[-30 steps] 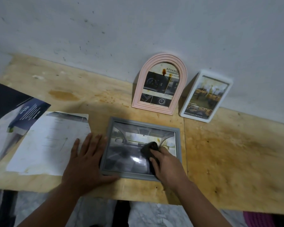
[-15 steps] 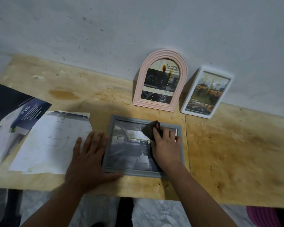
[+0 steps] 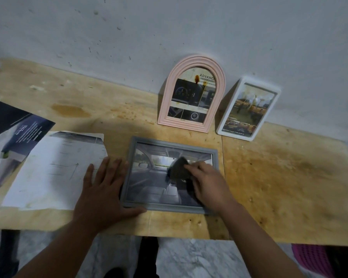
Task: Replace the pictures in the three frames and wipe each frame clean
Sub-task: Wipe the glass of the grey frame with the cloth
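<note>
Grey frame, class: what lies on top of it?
On the grey frame, the right hand presses a dark cloth; they cover part of the car-interior picture.

Home room, plywood table (image 3: 289, 177), plaster wall (image 3: 169, 27)
</note>
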Demonstrator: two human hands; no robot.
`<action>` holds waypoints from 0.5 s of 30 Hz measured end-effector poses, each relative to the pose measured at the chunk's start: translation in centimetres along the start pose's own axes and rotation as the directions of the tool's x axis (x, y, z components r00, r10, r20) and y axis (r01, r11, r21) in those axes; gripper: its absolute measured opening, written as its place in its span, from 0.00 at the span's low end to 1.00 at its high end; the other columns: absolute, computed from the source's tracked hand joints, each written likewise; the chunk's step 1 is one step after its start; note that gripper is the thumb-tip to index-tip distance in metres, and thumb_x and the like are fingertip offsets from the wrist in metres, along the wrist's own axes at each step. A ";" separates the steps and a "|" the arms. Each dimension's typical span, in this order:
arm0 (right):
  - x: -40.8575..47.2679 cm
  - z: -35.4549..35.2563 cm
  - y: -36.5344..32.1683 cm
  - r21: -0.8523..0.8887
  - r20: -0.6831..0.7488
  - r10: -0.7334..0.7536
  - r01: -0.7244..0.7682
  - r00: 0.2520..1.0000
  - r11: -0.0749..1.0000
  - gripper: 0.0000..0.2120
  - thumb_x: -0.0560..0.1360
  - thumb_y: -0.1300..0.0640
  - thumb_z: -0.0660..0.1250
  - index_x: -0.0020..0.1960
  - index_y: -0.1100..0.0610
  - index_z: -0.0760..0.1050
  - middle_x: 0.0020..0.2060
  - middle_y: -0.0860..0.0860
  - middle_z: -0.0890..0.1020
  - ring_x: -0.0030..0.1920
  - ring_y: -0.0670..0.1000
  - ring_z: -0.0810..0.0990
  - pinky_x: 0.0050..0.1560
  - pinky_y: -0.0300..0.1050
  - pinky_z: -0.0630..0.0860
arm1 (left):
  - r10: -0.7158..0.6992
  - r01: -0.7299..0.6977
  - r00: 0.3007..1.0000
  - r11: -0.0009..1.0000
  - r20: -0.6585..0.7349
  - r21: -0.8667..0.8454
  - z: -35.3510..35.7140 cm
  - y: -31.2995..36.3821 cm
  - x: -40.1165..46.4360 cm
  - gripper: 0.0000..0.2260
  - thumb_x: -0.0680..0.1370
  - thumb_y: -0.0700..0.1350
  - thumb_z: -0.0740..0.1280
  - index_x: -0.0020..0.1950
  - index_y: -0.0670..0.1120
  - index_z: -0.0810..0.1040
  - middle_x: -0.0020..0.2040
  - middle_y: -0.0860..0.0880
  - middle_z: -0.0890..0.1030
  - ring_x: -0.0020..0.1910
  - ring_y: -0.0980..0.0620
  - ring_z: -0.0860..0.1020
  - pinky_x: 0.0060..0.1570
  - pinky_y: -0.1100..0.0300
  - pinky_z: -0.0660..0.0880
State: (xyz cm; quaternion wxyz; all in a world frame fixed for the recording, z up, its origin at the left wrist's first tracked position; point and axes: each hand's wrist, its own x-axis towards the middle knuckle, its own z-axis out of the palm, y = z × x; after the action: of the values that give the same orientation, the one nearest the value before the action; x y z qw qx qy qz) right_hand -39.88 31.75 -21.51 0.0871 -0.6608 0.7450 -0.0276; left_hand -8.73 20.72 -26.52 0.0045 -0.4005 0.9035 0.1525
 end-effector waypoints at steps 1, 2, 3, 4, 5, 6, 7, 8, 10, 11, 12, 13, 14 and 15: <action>1.3 -0.2 0.5 -0.009 -0.031 0.066 -0.066 0.997 0.998 0.22 0.79 0.57 0.61 0.72 0.52 0.74 0.60 0.52 0.78 0.55 0.58 0.78 0.50 0.55 0.78 | -0.001 0.001 1.000 1.000 -0.002 0.001 0.0 0.0 0.0 0.61 0.65 0.86 0.57 0.85 0.46 0.53 0.86 0.44 0.52 0.84 0.40 0.48 0.78 0.31 0.51; 2.4 -0.1 0.9 -0.012 -0.045 0.137 -0.138 0.990 0.990 0.23 0.79 0.57 0.61 0.73 0.52 0.74 0.61 0.52 0.77 0.57 0.59 0.77 0.52 0.57 0.77 | -0.001 0.001 1.000 1.000 -0.005 0.003 0.1 0.0 0.1 0.61 0.65 0.86 0.57 0.85 0.46 0.54 0.85 0.44 0.52 0.84 0.40 0.48 0.78 0.31 0.51; 3.2 0.2 0.9 -0.010 -0.040 0.207 -0.208 0.978 0.978 0.23 0.79 0.57 0.61 0.73 0.52 0.73 0.62 0.52 0.77 0.59 0.60 0.76 0.54 0.58 0.76 | 0.000 0.000 1.000 1.000 -0.008 0.005 0.1 0.1 0.1 0.61 0.65 0.86 0.57 0.85 0.46 0.54 0.85 0.44 0.52 0.84 0.40 0.48 0.78 0.31 0.51; 3.6 0.7 0.7 -0.006 -0.034 0.256 -0.257 0.966 0.966 0.22 0.80 0.56 0.62 0.74 0.52 0.72 0.63 0.53 0.76 0.60 0.60 0.75 0.55 0.58 0.74 | 0.001 -0.001 1.000 1.000 -0.012 0.007 0.1 0.1 0.1 0.61 0.65 0.86 0.57 0.85 0.46 0.54 0.85 0.44 0.52 0.84 0.40 0.48 0.78 0.31 0.51; 3.7 1.2 0.3 -0.012 -0.039 0.279 -0.279 0.960 0.960 0.22 0.80 0.55 0.62 0.73 0.52 0.73 0.63 0.53 0.76 0.60 0.60 0.75 0.55 0.58 0.73 | 0.002 -0.002 1.000 1.000 -0.012 0.006 0.0 0.1 0.1 0.61 0.65 0.86 0.57 0.85 0.47 0.53 0.85 0.44 0.52 0.85 0.40 0.48 0.78 0.31 0.51; 3.5 1.8 0.0 -0.025 -0.059 0.283 -0.285 0.957 0.958 0.21 0.80 0.53 0.63 0.73 0.53 0.73 0.62 0.53 0.77 0.59 0.60 0.75 0.54 0.58 0.73 | 0.005 -0.005 1.000 1.000 -0.011 0.005 0.0 0.1 0.1 0.60 0.65 0.86 0.57 0.85 0.47 0.53 0.85 0.44 0.52 0.85 0.40 0.48 0.78 0.31 0.50; 3.1 2.2 -0.3 -0.035 -0.073 0.283 -0.286 0.956 0.958 0.21 0.79 0.52 0.64 0.72 0.53 0.74 0.61 0.53 0.77 0.59 0.60 0.75 0.53 0.58 0.73 | 0.007 -0.006 1.000 1.000 -0.009 0.008 -0.1 0.2 0.1 0.60 0.65 0.86 0.57 0.85 0.48 0.52 0.86 0.44 0.52 0.85 0.40 0.47 0.79 0.31 0.50; 2.7 2.5 -0.4 -0.037 -0.079 0.282 -0.286 0.956 0.958 0.21 0.79 0.53 0.64 0.72 0.53 0.74 0.61 0.53 0.77 0.58 0.60 0.75 0.53 0.57 0.74 | 0.007 -0.007 1.000 1.000 -0.008 0.012 -0.1 0.2 0.1 0.60 0.65 0.86 0.56 0.86 0.49 0.52 0.86 0.44 0.52 0.84 0.40 0.47 0.78 0.31 0.50; 2.3 2.4 -0.4 -0.024 -0.061 0.276 -0.278 0.959 0.960 0.21 0.79 0.56 0.65 0.72 0.54 0.74 0.61 0.54 0.78 0.57 0.60 0.76 0.52 0.56 0.76 | 0.005 -0.005 1.000 1.000 -0.007 0.016 -0.1 0.2 0.1 0.59 0.65 0.86 0.56 0.85 0.50 0.52 0.86 0.44 0.52 0.84 0.40 0.47 0.78 0.30 0.50; 2.2 2.2 -0.5 -0.006 -0.047 0.279 -0.279 0.959 0.960 0.21 0.79 0.57 0.64 0.72 0.55 0.74 0.61 0.54 0.78 0.56 0.60 0.77 0.50 0.55 0.77 | 0.005 -0.005 1.000 1.000 -0.005 0.018 -0.1 0.2 0.1 0.59 0.65 0.86 0.56 0.85 0.50 0.53 0.86 0.44 0.52 0.84 0.40 0.47 0.78 0.30 0.50; 2.1 2.0 -0.7 0.014 -0.022 0.284 -0.284 0.958 0.959 0.21 0.80 0.58 0.63 0.72 0.55 0.74 0.60 0.54 0.77 0.55 0.60 0.78 0.49 0.53 0.78 | 0.005 -0.005 1.000 1.000 -0.004 0.020 -0.1 0.2 0.1 0.58 0.65 0.85 0.56 0.85 0.50 0.53 0.86 0.44 0.52 0.84 0.40 0.47 0.78 0.30 0.50; 1.8 1.6 -1.0 0.030 0.008 0.282 -0.282 0.959 0.959 0.20 0.80 0.58 0.62 0.72 0.54 0.74 0.59 0.53 0.77 0.54 0.59 0.78 0.46 0.52 0.78 | 0.004 -0.004 1.000 1.000 -0.004 0.018 -0.1 0.2 0.1 0.58 0.66 0.85 0.56 0.85 0.50 0.53 0.86 0.44 0.52 0.84 0.40 0.47 0.78 0.30 0.50; 1.5 1.3 -1.3 0.035 0.036 0.267 -0.268 0.963 0.963 0.19 0.81 0.58 0.62 0.71 0.54 0.75 0.58 0.53 0.77 0.51 0.58 0.79 0.43 0.50 0.76 | 0.002 -0.002 1.000 1.000 -0.006 0.016 -0.1 0.2 0.0 0.58 0.66 0.85 0.56 0.85 0.50 0.53 0.85 0.44 0.53 0.84 0.40 0.48 0.78 0.30 0.50; 1.0 0.9 -1.7 0.037 0.068 0.241 -0.244 0.968 0.969 0.18 0.81 0.57 0.61 0.70 0.53 0.76 0.56 0.53 0.76 0.49 0.58 0.79 0.41 0.48 0.74 | 0.003 -0.003 1.000 1.000 -0.008 0.015 -0.2 0.2 0.0 0.58 0.66 0.85 0.56 0.85 0.50 0.54 0.85 0.44 0.53 0.84 0.40 0.48 0.78 0.30 0.51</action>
State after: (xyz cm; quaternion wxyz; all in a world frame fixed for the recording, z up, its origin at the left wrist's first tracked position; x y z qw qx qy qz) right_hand -38.19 30.58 -22.28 0.1282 -0.5631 0.8163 -0.0124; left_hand -8.89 20.82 -26.31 0.0038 -0.3999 0.9051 0.1443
